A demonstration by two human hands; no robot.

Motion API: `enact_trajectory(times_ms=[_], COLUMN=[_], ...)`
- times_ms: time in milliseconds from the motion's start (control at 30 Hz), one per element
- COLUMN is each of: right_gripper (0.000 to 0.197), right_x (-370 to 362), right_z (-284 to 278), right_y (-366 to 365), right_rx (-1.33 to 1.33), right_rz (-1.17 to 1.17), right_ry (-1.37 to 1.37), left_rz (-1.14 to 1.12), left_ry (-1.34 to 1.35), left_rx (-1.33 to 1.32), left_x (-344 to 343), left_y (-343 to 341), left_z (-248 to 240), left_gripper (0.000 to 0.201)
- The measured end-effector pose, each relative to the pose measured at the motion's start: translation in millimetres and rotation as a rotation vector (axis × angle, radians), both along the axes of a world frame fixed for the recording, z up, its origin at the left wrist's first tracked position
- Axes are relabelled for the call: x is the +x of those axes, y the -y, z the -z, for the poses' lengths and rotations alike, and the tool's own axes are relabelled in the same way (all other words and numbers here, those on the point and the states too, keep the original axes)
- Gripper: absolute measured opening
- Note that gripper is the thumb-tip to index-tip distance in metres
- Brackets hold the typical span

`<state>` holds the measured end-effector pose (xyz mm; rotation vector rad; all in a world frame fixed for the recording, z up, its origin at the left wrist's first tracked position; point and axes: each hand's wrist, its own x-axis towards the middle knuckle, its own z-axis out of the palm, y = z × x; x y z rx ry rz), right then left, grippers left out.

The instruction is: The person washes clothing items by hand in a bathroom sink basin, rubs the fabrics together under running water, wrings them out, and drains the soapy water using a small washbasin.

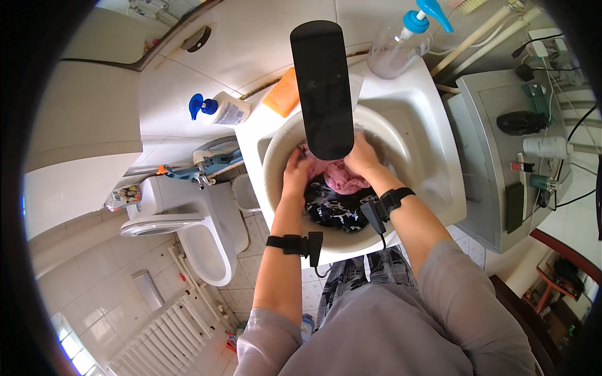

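"Inspecting the basin (271,182): where's the pink cloth (345,180)?"
"Inside, between left and right rims, against dark clothing (335,208). Left hand (297,170) and right hand (365,156) touch it; whether either grips, I cannot tell."

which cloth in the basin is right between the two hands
The pink cloth, bunched between the left hand and right hand; the black-and-white patterned cloth lies closer to the person's body.

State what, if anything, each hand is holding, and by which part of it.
The left hand touches the pink cloth at its left edge, the right hand at its upper right; whether either actually grips it cannot be told.
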<state>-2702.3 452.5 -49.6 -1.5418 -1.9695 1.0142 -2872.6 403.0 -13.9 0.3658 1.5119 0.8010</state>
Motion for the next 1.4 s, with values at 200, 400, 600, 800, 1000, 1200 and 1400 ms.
enact_trajectory(times_ms=[200, 400, 600, 800, 1000, 1200, 1400], right_gripper=[0.021, 0.020, 0.023, 0.048, 0.042, 0.032, 0.037], right_x=[-46.7, -63.2, -33.1, 12.3, 22.5, 15.1, 23.7], right_z=[-96.3, -139.4, -110.6, -102.1, -101.6, -140.7, -98.0], right_y=[42.9, 65.5, 33.3, 36.2, 48.4, 50.1, 31.7], right_rx=[0.177, 0.129, 0.081, -0.747, -0.713, -0.840, -0.896], right_rz=[-0.358, -0.337, -0.008, 0.237, 0.184, -0.200, 0.200], right_ry=[-0.438, -0.153, -0.060, -0.302, -0.900, -0.875, -0.843], left_rz=[-0.454, -0.304, -0.418, -0.423, 0.070, 0.780, -0.075], left_ry=[0.926, 0.451, 0.672, 0.907, 0.096, -1.055, 0.074], left_rx=[0.183, 0.721, 0.116, 0.156, 0.017, 0.634, 0.112], left_x=[-8.5, 1.9, 27.7, 49.9, 35.8, 11.8, 1.1], left_y=[10.3, 35.0, 33.2, 51.2, 75.2, 58.1, 23.0], left_z=[-22.2, 8.8, -64.5, -96.0, -82.7, -20.1, -35.5], left_gripper=[0.065, 0.039, 0.031, 0.039, 0.033, 0.038, 0.039])
